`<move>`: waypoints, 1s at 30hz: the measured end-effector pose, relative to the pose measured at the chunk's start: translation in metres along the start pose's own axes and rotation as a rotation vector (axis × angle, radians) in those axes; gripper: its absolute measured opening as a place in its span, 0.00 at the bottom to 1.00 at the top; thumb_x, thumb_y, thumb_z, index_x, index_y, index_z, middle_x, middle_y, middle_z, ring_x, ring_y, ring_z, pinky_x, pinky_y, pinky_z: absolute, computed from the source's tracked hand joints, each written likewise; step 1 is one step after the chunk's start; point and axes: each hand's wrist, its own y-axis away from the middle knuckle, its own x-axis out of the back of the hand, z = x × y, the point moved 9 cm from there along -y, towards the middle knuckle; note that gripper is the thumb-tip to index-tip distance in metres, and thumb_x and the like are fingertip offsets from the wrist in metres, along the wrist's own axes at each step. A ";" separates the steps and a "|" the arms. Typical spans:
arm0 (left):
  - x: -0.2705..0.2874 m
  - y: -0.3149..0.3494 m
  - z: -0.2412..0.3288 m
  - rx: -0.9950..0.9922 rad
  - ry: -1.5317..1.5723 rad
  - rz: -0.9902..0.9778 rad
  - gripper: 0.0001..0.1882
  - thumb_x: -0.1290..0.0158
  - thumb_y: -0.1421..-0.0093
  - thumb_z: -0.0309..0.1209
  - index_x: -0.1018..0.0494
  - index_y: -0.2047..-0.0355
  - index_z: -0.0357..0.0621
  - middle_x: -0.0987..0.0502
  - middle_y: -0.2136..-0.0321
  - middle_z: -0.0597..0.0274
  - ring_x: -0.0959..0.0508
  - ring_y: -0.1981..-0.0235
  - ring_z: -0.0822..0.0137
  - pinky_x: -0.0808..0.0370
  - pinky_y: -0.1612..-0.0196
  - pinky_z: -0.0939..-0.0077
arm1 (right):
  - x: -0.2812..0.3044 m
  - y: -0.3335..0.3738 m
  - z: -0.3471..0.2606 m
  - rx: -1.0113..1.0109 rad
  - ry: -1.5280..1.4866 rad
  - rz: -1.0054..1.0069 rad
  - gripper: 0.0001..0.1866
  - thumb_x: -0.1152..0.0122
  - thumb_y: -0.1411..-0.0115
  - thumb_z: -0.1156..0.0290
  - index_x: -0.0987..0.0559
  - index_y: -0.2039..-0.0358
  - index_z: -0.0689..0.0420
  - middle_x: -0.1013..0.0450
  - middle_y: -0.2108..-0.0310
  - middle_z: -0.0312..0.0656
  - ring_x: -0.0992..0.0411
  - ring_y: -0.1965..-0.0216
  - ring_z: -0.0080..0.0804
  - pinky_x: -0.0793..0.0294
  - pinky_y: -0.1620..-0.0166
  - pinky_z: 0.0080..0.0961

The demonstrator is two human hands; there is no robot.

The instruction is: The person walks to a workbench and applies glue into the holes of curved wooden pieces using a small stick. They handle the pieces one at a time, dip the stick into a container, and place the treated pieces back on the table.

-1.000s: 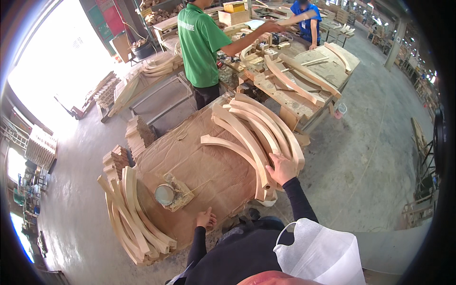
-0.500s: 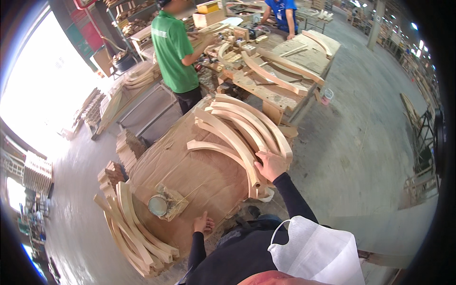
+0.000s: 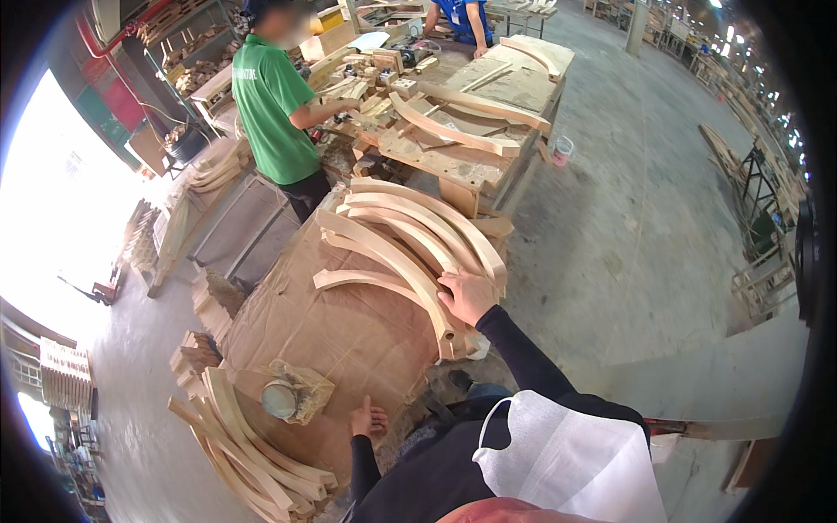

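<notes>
My right hand [image 3: 469, 296] is closed over the near end of a curved wooden piece [image 3: 418, 228] in the stack on the right of the brown-covered table [image 3: 292, 322]. The fingertips curl over the wood and the undersides of the fingers are hidden. Left of that hand lies another curved piece with a hole in its end [image 3: 392, 261], and a shorter curved piece [image 3: 362, 278] sits apart at the stack's left. My left hand [image 3: 369, 418] hovers at the table's near edge, fingers stretched and holding nothing.
A round tin [image 3: 279, 400] stands on a glue-smeared board [image 3: 316, 394]. More curved pieces [image 3: 235, 436] are piled at the table's near left. A person in green [image 3: 272, 109] works beyond the table, another in blue [image 3: 462, 19] behind a workbench [image 3: 501, 179]. A bucket [image 3: 562, 150] stands on the floor.
The whole view has shifted, so the table and the people appear farther left. My right hand stays on the stack and my left hand by the table edge. The person in green has lowered a forearm.
</notes>
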 end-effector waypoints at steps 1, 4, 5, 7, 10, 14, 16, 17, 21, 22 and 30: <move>0.001 -0.002 -0.001 0.004 0.007 -0.005 0.34 0.61 0.35 0.58 0.24 0.72 0.37 0.21 0.79 0.56 0.21 0.81 0.65 0.26 0.78 0.75 | 0.000 0.000 0.000 0.005 0.004 0.012 0.14 0.39 0.46 0.63 0.20 0.61 0.57 0.23 0.60 0.38 0.27 0.56 0.40 0.26 0.55 0.35; 0.001 -0.005 -0.004 0.016 0.026 -0.013 0.33 0.60 0.35 0.58 0.23 0.72 0.37 0.21 0.79 0.56 0.21 0.81 0.64 0.27 0.79 0.74 | -0.001 0.001 -0.002 0.016 0.022 0.045 0.14 0.39 0.46 0.63 0.20 0.62 0.56 0.23 0.60 0.37 0.27 0.56 0.40 0.26 0.56 0.34; 0.001 -0.005 -0.004 0.019 0.032 -0.015 0.33 0.60 0.35 0.58 0.23 0.72 0.37 0.21 0.79 0.56 0.21 0.81 0.64 0.27 0.79 0.74 | -0.002 0.001 -0.002 0.010 0.026 0.037 0.14 0.39 0.46 0.63 0.20 0.62 0.56 0.23 0.60 0.37 0.27 0.56 0.40 0.26 0.56 0.34; 0.002 -0.004 -0.002 0.009 0.017 -0.001 0.33 0.60 0.36 0.58 0.23 0.71 0.36 0.21 0.79 0.55 0.21 0.81 0.64 0.27 0.79 0.74 | -0.004 0.000 -0.002 0.003 0.035 0.024 0.14 0.39 0.46 0.63 0.20 0.62 0.56 0.23 0.60 0.36 0.27 0.56 0.40 0.26 0.56 0.34; 0.003 -0.002 0.000 -0.003 0.004 0.007 0.34 0.59 0.36 0.59 0.24 0.70 0.36 0.21 0.79 0.55 0.21 0.81 0.64 0.26 0.79 0.74 | -0.004 -0.001 -0.001 -0.027 0.040 -0.028 0.13 0.39 0.45 0.62 0.20 0.62 0.55 0.24 0.61 0.37 0.27 0.56 0.40 0.25 0.55 0.35; 0.003 -0.003 0.000 -0.004 0.010 -0.006 0.34 0.59 0.36 0.59 0.24 0.69 0.35 0.21 0.78 0.55 0.21 0.81 0.64 0.27 0.79 0.74 | -0.005 0.000 0.000 -0.023 0.062 -0.020 0.13 0.40 0.44 0.62 0.20 0.62 0.55 0.24 0.61 0.38 0.27 0.54 0.42 0.26 0.54 0.36; 0.003 -0.004 0.001 -0.007 -0.014 -0.005 0.35 0.61 0.35 0.58 0.23 0.69 0.34 0.20 0.77 0.54 0.20 0.80 0.63 0.25 0.77 0.72 | -0.006 0.000 0.000 -0.020 0.058 -0.005 0.13 0.40 0.44 0.62 0.20 0.62 0.55 0.24 0.61 0.38 0.27 0.54 0.42 0.26 0.53 0.36; 0.003 -0.003 0.001 -0.008 -0.025 -0.003 0.36 0.62 0.34 0.58 0.23 0.69 0.33 0.20 0.77 0.54 0.19 0.79 0.63 0.24 0.77 0.71 | -0.005 0.000 0.000 -0.017 0.056 0.001 0.13 0.40 0.44 0.62 0.20 0.62 0.55 0.24 0.61 0.38 0.27 0.53 0.43 0.26 0.53 0.36; 0.004 -0.003 -0.003 -0.004 -0.023 -0.006 0.36 0.63 0.34 0.58 0.23 0.69 0.34 0.20 0.77 0.55 0.20 0.79 0.63 0.24 0.76 0.72 | -0.007 -0.003 -0.001 -0.060 0.007 -0.091 0.13 0.40 0.44 0.62 0.20 0.61 0.55 0.23 0.59 0.38 0.27 0.53 0.44 0.26 0.52 0.35; 0.004 -0.004 -0.002 0.000 -0.017 -0.011 0.36 0.63 0.34 0.59 0.23 0.69 0.35 0.20 0.77 0.55 0.20 0.79 0.64 0.24 0.76 0.72 | -0.007 -0.002 0.000 -0.060 0.000 -0.089 0.13 0.40 0.44 0.62 0.20 0.61 0.55 0.23 0.58 0.38 0.27 0.53 0.44 0.26 0.52 0.35; 0.001 0.005 0.005 0.004 -0.003 0.012 0.34 0.61 0.34 0.57 0.23 0.70 0.35 0.20 0.78 0.55 0.20 0.79 0.64 0.24 0.76 0.73 | -0.009 0.000 0.003 -0.050 -0.009 -0.054 0.14 0.39 0.45 0.63 0.20 0.60 0.56 0.23 0.56 0.40 0.27 0.54 0.42 0.27 0.52 0.35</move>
